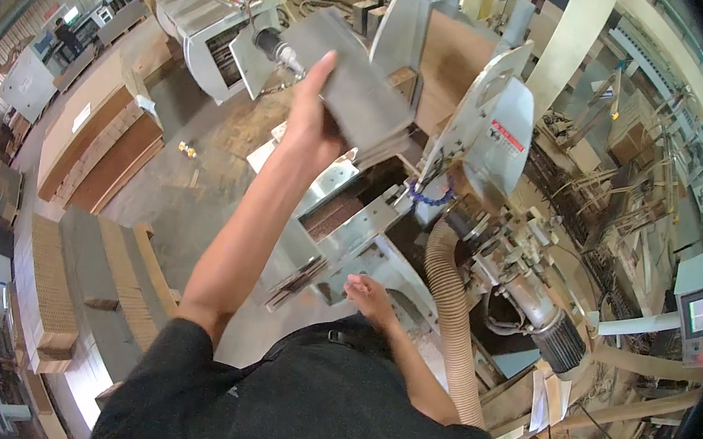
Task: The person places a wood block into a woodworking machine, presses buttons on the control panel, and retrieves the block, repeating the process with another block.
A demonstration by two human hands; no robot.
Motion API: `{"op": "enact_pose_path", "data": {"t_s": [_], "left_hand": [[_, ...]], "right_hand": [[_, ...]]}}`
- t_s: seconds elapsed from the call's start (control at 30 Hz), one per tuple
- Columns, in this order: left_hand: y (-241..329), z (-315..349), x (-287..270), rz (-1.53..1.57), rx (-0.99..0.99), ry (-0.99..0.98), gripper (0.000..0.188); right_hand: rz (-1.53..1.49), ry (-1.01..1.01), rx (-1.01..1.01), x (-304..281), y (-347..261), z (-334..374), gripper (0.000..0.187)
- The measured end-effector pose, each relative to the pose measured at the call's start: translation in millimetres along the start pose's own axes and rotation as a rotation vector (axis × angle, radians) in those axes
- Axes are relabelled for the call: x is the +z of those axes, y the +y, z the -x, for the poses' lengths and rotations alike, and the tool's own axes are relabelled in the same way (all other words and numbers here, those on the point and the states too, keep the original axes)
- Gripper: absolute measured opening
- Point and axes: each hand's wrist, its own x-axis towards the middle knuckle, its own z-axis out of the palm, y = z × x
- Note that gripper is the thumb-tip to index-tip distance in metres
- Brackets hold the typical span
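Note:
My left hand point(315, 124) reaches far forward, closed on the near edge of a stack of flat grey boards point(350, 81), its thumb lying along the top face. The boards are tilted and blurred by motion; several layered edges show at their near right corner. Beneath them are the metal bed point(346, 232) of a machine and its rails. Close to my waist, my right hand point(370, 298) has its fingers curled in, with nothing visible in them. It is nearest to the machine's pale lower housing point(402, 269) and touches no board.
Right of the bed stand a white guard point(500, 137), a ribbed hose point(445, 291) and a black-ended motor point(559, 339). A control panel point(696, 315) is at the far right. Stacked boards point(106, 278) and another pile point(101, 135) stand to my left.

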Motion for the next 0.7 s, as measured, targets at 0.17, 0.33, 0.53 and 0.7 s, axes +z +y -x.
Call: {"op": "enact_pose_path", "data": {"t_s": [0.17,0.33,0.53,0.7], "left_hand": [[-21,-111,99,-0.053,-0.067,-0.148,0.062],[-21,-197,176,-0.166,-0.1,-0.073,0.073],[-47,-236,216,-0.212,-0.14,0.066,0.082],[-57,-300,211,-0.234,0.008,-0.112,0.085]], "right_hand": [[0.016,0.119,-0.013,-32,1,1,0.043],[-0.223,0.217,0.067,-52,29,7,0.042],[-0.226,0.344,0.159,-63,42,18,0.04],[-0.33,0.334,0.147,-65,35,12,0.035]]}}
